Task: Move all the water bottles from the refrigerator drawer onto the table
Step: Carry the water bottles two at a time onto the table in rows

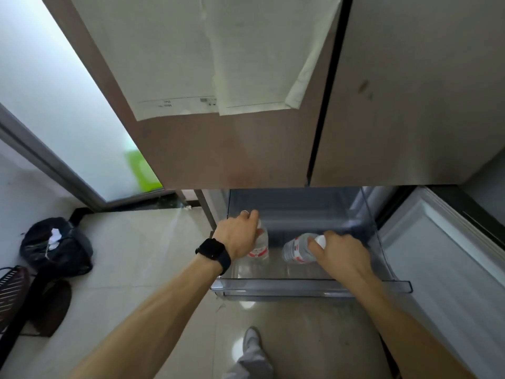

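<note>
Curling the left hand (240,236) over the top of one water bottle (261,248), fingers wrapped round its neck and hiding the cap; wearing a black watch (213,252) on that wrist and a ring (245,212) on one finger. Closing the right hand (340,255) round the cap end of a second water bottle (296,250), thumb and fingers pinching just at its white cap.

Holding the first near upright at the left side of the refrigerator drawer (300,287), and the second tipped well over near the drawer's middle, base pointing toward the drawer's left, cap toward its right. Seeing no other bottles in the drawer, though part of its floor is hidden behind the right hand.

Judging the step as lifting both out at once. Doing it well probably means:
- taking each by the shoulder below the cap, not by the cap alone, the tipped one especially;
- righting the second before raising it;
- bringing both straight up over the drawer's clear front wall;
- staying clear of the closed upper doors (246,149) overhanging the drawer's back;
- only then turning toward the table, which lies out of view.

Showing clear ribbed plastic on both, each with a white label printed in red. Not possible to tell how full either is.
</note>
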{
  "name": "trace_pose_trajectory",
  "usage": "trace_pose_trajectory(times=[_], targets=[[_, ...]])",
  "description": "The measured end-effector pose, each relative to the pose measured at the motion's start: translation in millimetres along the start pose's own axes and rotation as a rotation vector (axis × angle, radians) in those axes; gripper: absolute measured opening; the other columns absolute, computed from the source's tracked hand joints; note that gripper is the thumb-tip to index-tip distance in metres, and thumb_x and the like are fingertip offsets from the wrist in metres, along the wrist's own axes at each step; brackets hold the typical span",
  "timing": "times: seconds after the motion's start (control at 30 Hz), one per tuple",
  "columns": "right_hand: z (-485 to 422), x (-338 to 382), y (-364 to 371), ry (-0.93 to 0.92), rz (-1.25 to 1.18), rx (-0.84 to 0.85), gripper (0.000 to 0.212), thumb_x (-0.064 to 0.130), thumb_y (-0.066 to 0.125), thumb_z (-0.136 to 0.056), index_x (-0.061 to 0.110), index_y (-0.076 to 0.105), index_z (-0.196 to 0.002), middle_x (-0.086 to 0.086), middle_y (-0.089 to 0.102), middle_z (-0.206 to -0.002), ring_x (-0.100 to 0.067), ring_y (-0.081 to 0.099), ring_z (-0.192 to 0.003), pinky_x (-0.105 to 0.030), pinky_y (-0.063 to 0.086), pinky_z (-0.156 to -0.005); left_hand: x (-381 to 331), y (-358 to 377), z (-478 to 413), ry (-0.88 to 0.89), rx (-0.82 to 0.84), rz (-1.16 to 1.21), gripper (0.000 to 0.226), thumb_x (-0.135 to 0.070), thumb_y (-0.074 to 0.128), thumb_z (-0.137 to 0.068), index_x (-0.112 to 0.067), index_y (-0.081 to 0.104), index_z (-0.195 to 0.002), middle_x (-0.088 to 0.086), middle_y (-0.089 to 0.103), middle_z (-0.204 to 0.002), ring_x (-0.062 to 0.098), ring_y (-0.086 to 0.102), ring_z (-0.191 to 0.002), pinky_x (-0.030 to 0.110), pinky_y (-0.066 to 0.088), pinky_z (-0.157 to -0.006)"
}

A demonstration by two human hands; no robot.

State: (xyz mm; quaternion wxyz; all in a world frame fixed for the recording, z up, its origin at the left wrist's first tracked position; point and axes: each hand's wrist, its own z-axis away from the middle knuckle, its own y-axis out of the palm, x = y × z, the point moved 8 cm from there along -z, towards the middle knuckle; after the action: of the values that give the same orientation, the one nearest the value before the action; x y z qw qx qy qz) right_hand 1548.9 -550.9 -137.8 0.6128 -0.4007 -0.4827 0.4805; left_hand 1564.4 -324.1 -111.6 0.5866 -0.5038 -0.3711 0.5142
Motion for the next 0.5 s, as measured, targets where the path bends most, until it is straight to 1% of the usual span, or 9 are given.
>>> trace_pose_trajectory(times=[0.03, 0.13, 0.2, 0.27, 0.33, 0.37, 0.43, 0.47, 0.5], targets=[[-0.3, 3.6, -3.4, -0.014, 0.017, 0.007, 0.047, 0.055, 0.039, -0.098, 0.015, 0.062, -0.103, -0.006, 0.066, -0.09, -0.026, 0.063, -0.08, -0.029, 0.04, -0.057, -0.9, 1.9, -0.4, 0.017, 0.004, -0.001, 0.037, -0.044, 0.039, -0.105, -0.014, 0.04, -0.126, 0.011, 0.058, -0.118, 0.032, 0.066, -0.089, 0.048, 0.057, -0.078], [-1.5, 19.1, -8.2, -0.054, 0.06, 0.014, 0.05, 0.059, 0.037, -0.098, 0.016, 0.059, -0.109, -0.008, 0.068, -0.101, -0.029, 0.065, -0.092, -0.033, 0.047, -0.07, -3.7, 3.5, -0.6, 0.06, -0.003, -0.043, 0.038, -0.045, 0.039, -0.105, -0.015, 0.039, -0.128, 0.009, 0.059, -0.118, 0.031, 0.066, -0.089, 0.046, 0.058, -0.078], [-3.2, 32.1, -8.3, -0.07, 0.079, -0.03, 0.055, 0.062, 0.037, -0.095, 0.015, 0.063, -0.11, -0.008, 0.071, -0.097, -0.029, 0.066, -0.089, -0.033, 0.05, -0.068, -7.6, 1.4, -1.0, 0.1, -0.022, -0.102, 0.039, -0.046, 0.039, -0.104, -0.016, 0.039, -0.128, 0.008, 0.059, -0.117, 0.031, 0.065, -0.088, 0.044, 0.057, -0.075], [-5.2, 44.8, -7.4, -0.078, 0.128, -0.074, 0.06, 0.067, 0.035, -0.094, 0.017, 0.063, -0.112, -0.006, 0.072, -0.092, -0.028, 0.067, -0.086, -0.032, 0.047, -0.064, -9.1, -0.6, -1.7, 0.126, -0.035, -0.117, 0.038, -0.049, 0.042, -0.102, -0.019, 0.04, -0.127, 0.006, 0.06, -0.116, 0.03, 0.065, -0.087, 0.043, 0.056, -0.074], [-7.3, 49.1, -5.1, -0.064, 0.154, -0.088, 0.067, 0.074, 0.03, -0.093, 0.019, 0.061, -0.115, -0.005, 0.071, -0.091, -0.027, 0.068, -0.085, -0.033, 0.046, -0.064, -4.2, 2.5, -2.8, 0.107, -0.018, -0.036, 0.039, -0.052, 0.045, -0.099, -0.023, 0.043, -0.125, 0.003, 0.061, -0.117, 0.027, 0.065, -0.09, 0.042, 0.056, -0.076], [-8.9, 47.7, -4.0, -0.058, 0.151, -0.096, 0.07, 0.076, 0.029, -0.092, 0.019, 0.06, -0.117, -0.005, 0.069, -0.096, -0.027, 0.068, -0.086, -0.033, 0.047, -0.064, 0.5, 5.5, -3.3, 0.08, -0.003, 0.043, 0.041, -0.054, 0.047, -0.096, -0.025, 0.044, -0.125, 0.001, 0.061, -0.117, 0.026, 0.064, -0.092, 0.042, 0.056, -0.078], [-11.0, 41.7, -4.2, -0.062, 0.115, -0.124, 0.072, 0.079, 0.031, -0.091, 0.02, 0.058, -0.122, -0.006, 0.061, -0.116, -0.028, 0.067, -0.091, -0.034, 0.05, -0.068, 11.2, 13.4, -5.2, 0.024, 0.017, 0.205, 0.044, -0.057, 0.051, -0.093, -0.028, 0.047, -0.125, -0.001, 0.057, -0.119, 0.024, 0.062, -0.098, 0.041, 0.055, -0.082], [-11.8, 38.6, -3.0, -0.076, 0.08, -0.124, 0.07, 0.079, 0.035, -0.09, 0.021, 0.057, -0.122, -0.006, 0.054, -0.124, -0.029, 0.066, -0.094, -0.034, 0.051, -0.07, 15.8, 18.4, -5.9, 0.007, 0.017, 0.273, 0.045, -0.058, 0.054, -0.091, -0.029, 0.048, -0.125, -0.002, 0.054, -0.121, 0.022, 0.06, -0.101, 0.04, 0.054, -0.085], [-13.2, 36.1, 0.4, -0.091, 0.033, -0.11, 0.067, 0.079, 0.039, -0.088, 0.021, 0.055, -0.12, -0.005, 0.049, -0.127, -0.028, 0.064, -0.097, -0.034, 0.051, -0.07, 19.5, 24.5, -6.1, -0.004, 0.012, 0.334, 0.049, -0.06, 0.056, -0.089, -0.03, 0.048, -0.127, -0.003, 0.052, -0.123, 0.021, 0.058, -0.105, 0.039, 0.054, -0.088]])
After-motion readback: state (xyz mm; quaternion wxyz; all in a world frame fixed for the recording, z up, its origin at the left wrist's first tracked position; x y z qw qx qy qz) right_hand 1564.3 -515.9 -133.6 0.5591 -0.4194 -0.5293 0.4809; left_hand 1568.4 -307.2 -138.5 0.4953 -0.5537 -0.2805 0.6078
